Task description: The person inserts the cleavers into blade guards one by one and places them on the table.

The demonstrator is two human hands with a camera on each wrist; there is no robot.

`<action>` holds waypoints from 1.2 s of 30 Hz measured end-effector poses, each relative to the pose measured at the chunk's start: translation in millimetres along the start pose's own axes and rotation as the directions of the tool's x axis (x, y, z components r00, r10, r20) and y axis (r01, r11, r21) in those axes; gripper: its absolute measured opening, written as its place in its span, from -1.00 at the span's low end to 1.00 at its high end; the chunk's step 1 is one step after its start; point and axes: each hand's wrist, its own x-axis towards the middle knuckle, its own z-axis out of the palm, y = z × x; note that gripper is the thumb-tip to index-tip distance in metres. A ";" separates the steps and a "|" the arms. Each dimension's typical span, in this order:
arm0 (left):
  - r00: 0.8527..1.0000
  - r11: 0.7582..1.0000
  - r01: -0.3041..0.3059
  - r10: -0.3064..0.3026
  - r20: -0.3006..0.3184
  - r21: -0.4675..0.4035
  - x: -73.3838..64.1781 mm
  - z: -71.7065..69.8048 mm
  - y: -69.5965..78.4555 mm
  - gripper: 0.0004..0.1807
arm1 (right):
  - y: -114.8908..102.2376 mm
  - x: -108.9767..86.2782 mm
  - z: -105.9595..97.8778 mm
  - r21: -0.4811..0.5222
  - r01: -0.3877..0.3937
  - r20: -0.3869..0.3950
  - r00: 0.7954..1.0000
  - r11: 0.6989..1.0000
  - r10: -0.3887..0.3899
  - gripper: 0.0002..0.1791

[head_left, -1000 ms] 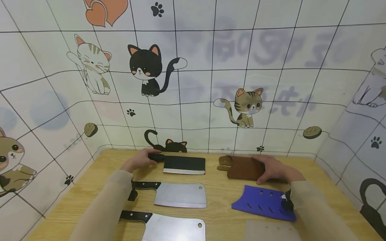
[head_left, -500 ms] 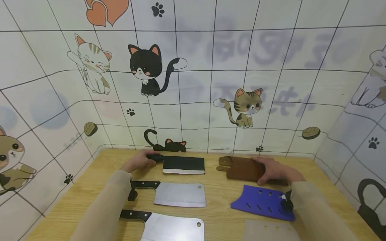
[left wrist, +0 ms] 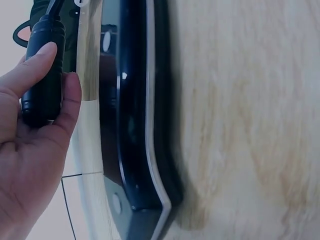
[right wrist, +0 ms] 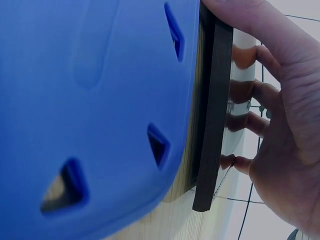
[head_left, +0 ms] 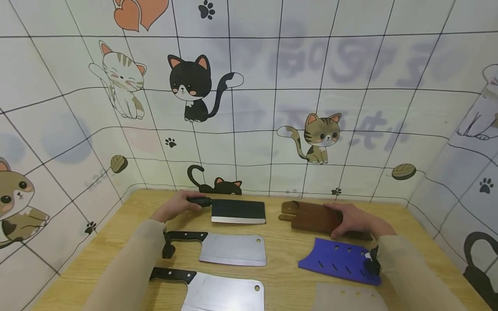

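Observation:
At the back left of the table, my left hand (head_left: pixel 177 206) holds the round black handle of a black-bladed cleaver (head_left: pixel 238 210), thumb on one side and fingers on the other. The blade lies flat, its pale edge toward me. My right hand (head_left: pixel 352 220) grips the right end of a brown leather cleaver sheath (head_left: pixel 311 216), thumb at the near edge and fingers over the far side. The sheath's two strap tabs point left. In the right wrist view, my fingertips touch the glossy face of the sheath (right wrist: pixel 212 125) and my thumb lies along its dark edge.
Two silver cleavers (head_left: pixel 233 249) (head_left: pixel 227 296) with riveted black handles lie nearer me on the left. A blue slotted plastic piece (head_left: pixel 338 261) lies below my right hand, with a pale slotted piece (head_left: pixel 346 297) in front. A cat-printed wall covering (head_left: pixel 253 151) surrounds the wooden table (head_left: pixel 284 259).
My left hand has shifted slightly left, so a little more of the black handle shows. My right hand stays on the sheath. The head view has moved slightly.

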 end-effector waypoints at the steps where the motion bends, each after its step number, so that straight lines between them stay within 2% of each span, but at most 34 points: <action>1: 1.000 1.000 0.001 -0.001 0.000 0.002 -0.2 -0.4 0.3 -0.51 | -1.0 0.5 0.4 0.002 0.003 -0.003 1.000 1.000 -0.003 0.20; 5: 1.000 1.000 0.020 -0.020 -0.009 -0.009 0.2 -0.9 1.2 -0.52 | -3.9 3.7 2.0 0.002 0.011 -0.009 1.000 1.000 -0.011 0.22; 15: 1.000 0.998 0.017 -0.017 -0.011 -0.054 -1.2 1.2 2.4 -0.55 | -9.3 11.2 4.0 -0.033 0.023 -0.015 1.000 0.999 -0.024 0.24; 23: 1.000 1.000 -0.005 0.005 -0.008 0.024 2.2 10.8 13.6 -0.55 | -12.4 11.6 3.9 -0.029 0.067 -0.028 0.997 0.997 -0.068 0.23; 26: 1.000 1.000 -0.010 0.010 -0.007 0.028 5.3 14.3 16.6 -0.55 | -16.9 11.2 3.5 -0.022 0.084 -0.030 0.996 0.996 -0.084 0.22; 36: 1.000 0.998 0.008 -0.008 -0.004 -0.063 9.4 19.3 15.9 -0.52 | -29.4 18.0 0.3 -0.071 0.093 -0.035 0.995 0.993 -0.095 0.23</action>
